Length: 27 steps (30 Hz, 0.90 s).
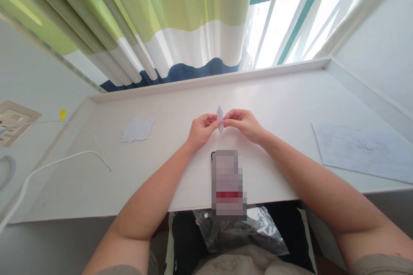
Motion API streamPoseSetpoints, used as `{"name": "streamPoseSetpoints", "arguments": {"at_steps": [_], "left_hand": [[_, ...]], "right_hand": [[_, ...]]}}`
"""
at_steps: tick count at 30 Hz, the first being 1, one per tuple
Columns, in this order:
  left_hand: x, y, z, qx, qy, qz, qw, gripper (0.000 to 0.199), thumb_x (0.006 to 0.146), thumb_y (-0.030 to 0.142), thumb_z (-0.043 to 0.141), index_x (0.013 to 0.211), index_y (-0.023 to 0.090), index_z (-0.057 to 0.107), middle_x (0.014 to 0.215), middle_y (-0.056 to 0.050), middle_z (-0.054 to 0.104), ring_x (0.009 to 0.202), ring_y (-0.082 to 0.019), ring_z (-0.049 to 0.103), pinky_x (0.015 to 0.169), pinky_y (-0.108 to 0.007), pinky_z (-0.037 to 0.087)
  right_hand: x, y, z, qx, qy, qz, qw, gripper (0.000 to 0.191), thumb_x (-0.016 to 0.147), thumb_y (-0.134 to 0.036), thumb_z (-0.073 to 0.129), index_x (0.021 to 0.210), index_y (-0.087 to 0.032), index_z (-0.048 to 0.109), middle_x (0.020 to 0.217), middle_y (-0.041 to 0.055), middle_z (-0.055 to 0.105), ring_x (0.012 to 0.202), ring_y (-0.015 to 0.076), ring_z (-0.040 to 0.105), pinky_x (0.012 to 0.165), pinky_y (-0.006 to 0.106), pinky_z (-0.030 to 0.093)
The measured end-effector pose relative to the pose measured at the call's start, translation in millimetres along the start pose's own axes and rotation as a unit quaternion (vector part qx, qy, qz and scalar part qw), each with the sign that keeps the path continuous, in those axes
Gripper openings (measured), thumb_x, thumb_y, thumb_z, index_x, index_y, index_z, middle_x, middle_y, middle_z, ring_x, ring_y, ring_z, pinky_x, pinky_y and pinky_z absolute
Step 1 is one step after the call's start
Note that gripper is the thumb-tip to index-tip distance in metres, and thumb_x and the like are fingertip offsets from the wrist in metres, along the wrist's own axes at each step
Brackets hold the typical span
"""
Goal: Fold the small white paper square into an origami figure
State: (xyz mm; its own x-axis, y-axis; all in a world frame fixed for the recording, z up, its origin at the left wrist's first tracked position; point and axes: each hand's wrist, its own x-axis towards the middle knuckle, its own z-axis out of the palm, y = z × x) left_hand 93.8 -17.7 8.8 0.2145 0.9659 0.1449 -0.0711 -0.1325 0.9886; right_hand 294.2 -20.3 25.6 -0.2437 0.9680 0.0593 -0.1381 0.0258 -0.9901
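Note:
A small piece of folded white paper (220, 113) stands upright between my hands, above the middle of the white desk. My left hand (204, 129) pinches its left side between thumb and fingers. From the right, my right hand (242, 124) pinches the same paper, its fingertips close to those of the left. The paper looks narrow and pointed at the top; its exact folds are too small to make out. Just below my hands lies a phone (227, 172), its screen blurred out, near the desk's front edge.
A small pile of white paper pieces (138, 129) lies on the desk (174, 180) to the left. Sheets with writing (364, 150) lie at the right. A white cable (64, 161) crosses the left side. Clear plastic (245, 232) rests on my lap. A raised rim and curtain (193, 30) bound the back.

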Motion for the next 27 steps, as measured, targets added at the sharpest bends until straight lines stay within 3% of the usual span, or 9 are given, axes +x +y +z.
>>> {"name": "streamPoseSetpoints", "arguments": {"at_steps": [7,15,27], "left_hand": [[-1.1,3.8,-0.5,-0.029,-0.004,-0.025,0.999,0.049,0.072,0.059,0.099,0.093,0.017,0.082,0.091,-0.007,0.084,0.084,-0.021,0.077,0.084,-0.036,0.058],[-1.5,7.6,-0.7,0.007,-0.041,-0.047,0.998,0.045,0.082,0.059,0.090,0.087,0.017,0.076,0.082,-0.003,0.077,0.072,-0.015,0.065,0.072,-0.030,0.049],[-3.3,6.5,1.3,0.033,-0.061,-0.047,0.996,0.048,0.087,0.063,0.084,0.089,0.017,0.072,0.085,-0.007,0.079,0.080,-0.018,0.071,0.080,-0.032,0.054]], "right_hand": [[0.3,0.3,-1.8,-0.004,-0.013,-0.008,1.000,0.042,0.068,-0.051,0.102,0.080,-0.022,0.074,0.081,0.0019,0.076,0.078,0.0180,0.070,0.079,0.037,0.057],[-1.1,-0.2,-2.2,0.002,-0.027,-0.008,1.000,0.042,0.071,-0.055,0.100,0.082,-0.022,0.076,0.082,0.0024,0.077,0.079,0.0182,0.072,0.083,0.038,0.059],[1.4,2.4,-0.8,-0.062,-0.003,-0.050,0.997,0.050,0.074,-0.065,0.096,0.089,-0.024,0.071,0.080,0.0011,0.075,0.074,0.0196,0.072,0.072,0.038,0.057]]}}
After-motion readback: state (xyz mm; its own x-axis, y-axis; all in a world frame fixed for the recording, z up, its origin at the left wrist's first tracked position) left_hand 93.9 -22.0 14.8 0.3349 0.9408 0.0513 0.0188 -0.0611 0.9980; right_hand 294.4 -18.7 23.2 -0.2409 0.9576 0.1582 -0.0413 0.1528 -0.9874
